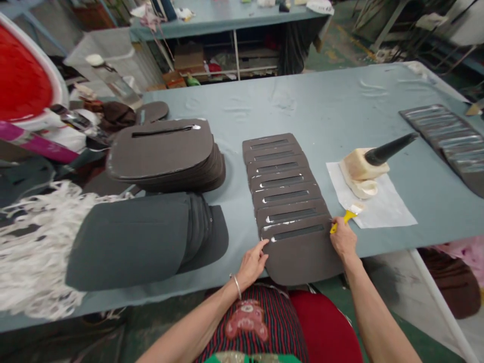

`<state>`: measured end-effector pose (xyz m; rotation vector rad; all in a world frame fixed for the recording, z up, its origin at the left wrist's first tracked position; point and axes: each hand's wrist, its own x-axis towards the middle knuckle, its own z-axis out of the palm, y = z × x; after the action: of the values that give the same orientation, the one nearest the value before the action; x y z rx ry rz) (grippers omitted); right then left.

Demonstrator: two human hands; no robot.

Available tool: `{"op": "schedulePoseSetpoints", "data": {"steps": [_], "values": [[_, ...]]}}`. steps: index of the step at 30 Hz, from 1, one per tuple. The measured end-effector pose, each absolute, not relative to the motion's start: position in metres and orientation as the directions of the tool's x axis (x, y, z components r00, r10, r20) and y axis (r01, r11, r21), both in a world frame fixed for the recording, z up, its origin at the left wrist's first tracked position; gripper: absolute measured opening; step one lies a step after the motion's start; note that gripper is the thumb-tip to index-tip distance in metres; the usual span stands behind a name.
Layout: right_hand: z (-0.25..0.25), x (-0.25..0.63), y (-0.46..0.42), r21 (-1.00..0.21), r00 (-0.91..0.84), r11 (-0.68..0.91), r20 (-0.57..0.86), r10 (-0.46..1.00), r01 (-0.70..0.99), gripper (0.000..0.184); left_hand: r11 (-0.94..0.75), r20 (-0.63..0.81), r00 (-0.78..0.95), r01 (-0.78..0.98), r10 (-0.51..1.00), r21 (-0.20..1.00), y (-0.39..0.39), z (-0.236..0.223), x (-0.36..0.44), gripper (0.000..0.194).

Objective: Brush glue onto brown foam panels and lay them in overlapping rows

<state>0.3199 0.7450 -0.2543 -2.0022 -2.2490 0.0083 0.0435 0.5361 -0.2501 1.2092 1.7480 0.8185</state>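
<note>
A row of overlapping brown flat pieces (285,196), each with a long dark slot, lies in front of me, with white smears along some edges. My left hand (251,263) touches the left edge of the nearest piece with its index fingertip, its fingers apart. At that piece's right edge, my right hand (345,239) is closed around the handle of a yellow paintbrush (350,214). White-coated bristles point away from me, over the near-left side of a white sheet (397,209). On that sheet sits a cream-coloured container (359,166) with a black spout or handle.
Stacks of brown slotted pieces (166,151) and dark grey pieces (132,239) stand to the left on the blue-grey table (313,106). White stringy scraps (38,247) lie at far left near a clear bottle (113,83). More coated pieces (449,136) lie at far right.
</note>
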Motion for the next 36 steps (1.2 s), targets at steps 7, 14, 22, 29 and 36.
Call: {"op": "schedulePoseSetpoints", "data": {"steps": [7, 14, 22, 29, 36], "values": [[-0.251, 0.317, 0.744, -0.068, -0.119, 0.124, 0.082, 0.99, 0.99, 0.024, 0.318, -0.259, -0.196, 0.394, 0.946, 0.862, 0.534, -0.248, 0.043, 0.048], [-0.24, 0.313, 0.739, -0.072, -0.145, 0.151, 0.082, 0.986, 0.986, 0.026, 0.352, -0.305, -0.18, 0.382, 0.935, 0.854, 0.537, -0.252, 0.044, 0.048], [-0.245, 0.315, 0.74, -0.084, -0.136, 0.141, 0.06, 0.989, 0.986, 0.029, 0.33, -0.291, -0.156, 0.437, 0.944, 0.837, 0.537, -0.26, 0.046, 0.048], [-0.25, 0.319, 0.74, -0.117, -0.142, 0.152, 0.083, 0.986, 0.981, 0.028, 0.32, -0.284, -0.148, 0.475, 0.947, 0.82, 0.537, -0.264, 0.046, 0.048], [-0.251, 0.319, 0.74, -0.096, -0.134, 0.144, 0.103, 0.986, 0.985, 0.02, 0.323, -0.277, -0.169, 0.573, 0.946, 0.753, 0.538, -0.258, 0.052, 0.048]]}}
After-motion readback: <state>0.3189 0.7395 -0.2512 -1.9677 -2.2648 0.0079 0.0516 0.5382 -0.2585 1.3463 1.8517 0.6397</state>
